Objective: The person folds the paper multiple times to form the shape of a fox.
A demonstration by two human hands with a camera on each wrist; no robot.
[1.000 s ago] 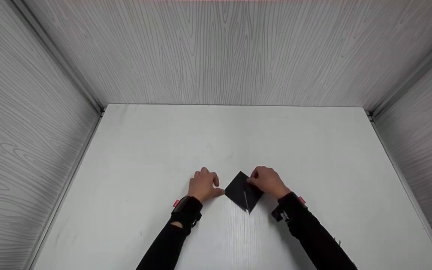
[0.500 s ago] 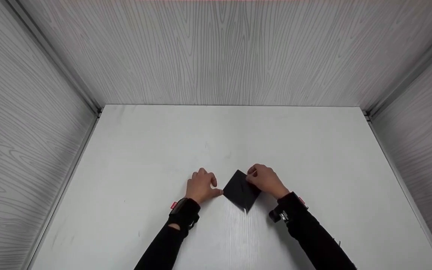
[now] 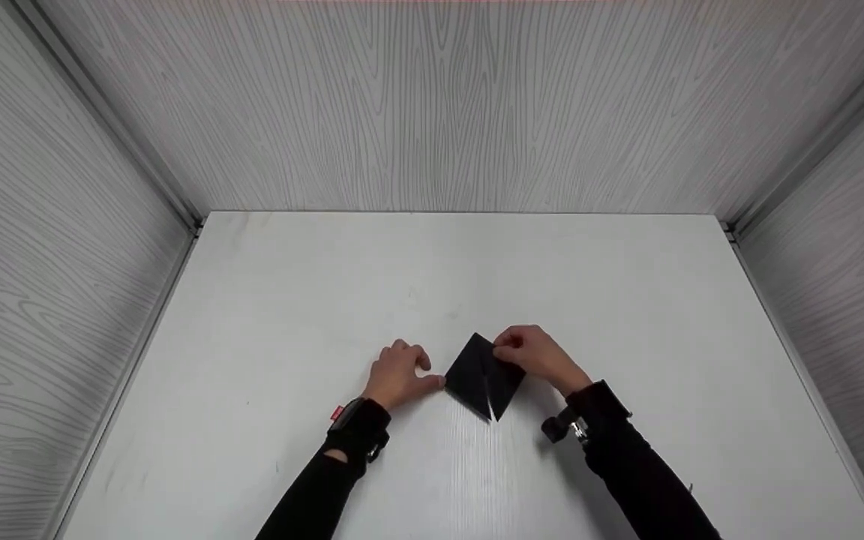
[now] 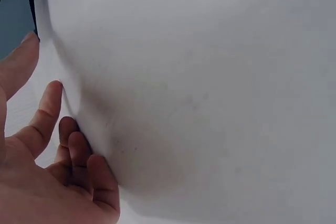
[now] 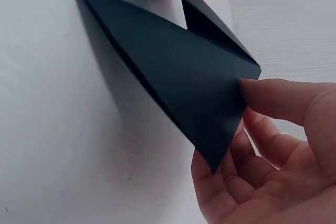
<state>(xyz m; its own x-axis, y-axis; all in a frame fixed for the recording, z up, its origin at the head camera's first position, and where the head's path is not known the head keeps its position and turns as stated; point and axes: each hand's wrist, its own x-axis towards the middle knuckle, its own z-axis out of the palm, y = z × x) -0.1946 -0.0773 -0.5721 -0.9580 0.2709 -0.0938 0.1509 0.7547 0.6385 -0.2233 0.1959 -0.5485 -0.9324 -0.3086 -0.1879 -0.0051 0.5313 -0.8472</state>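
Note:
A small dark sheet of folded paper (image 3: 468, 377) stands out on the white table in the head view, diamond-shaped with a slit down its middle. My right hand (image 3: 543, 358) pinches its upper right edge. In the right wrist view the thumb lies on the near flap of the folded paper (image 5: 173, 72), with fingers behind it, and the flap is raised off the table. At the paper's left corner, the tip of my left thumb touches it. The other fingers of my left hand (image 4: 52, 156) are bent loosely and rest on the table, holding nothing.
The white table (image 3: 312, 300) is bordered by grey wood-grain panels at the back (image 3: 432, 112), left and right. Each wrist wears a black strap with a device, and both sleeves are black.
The slit in the paper narrowed, then widened again as the right flap shifted. My right hand has moved slightly up. My left thumb has stayed at the left corner.

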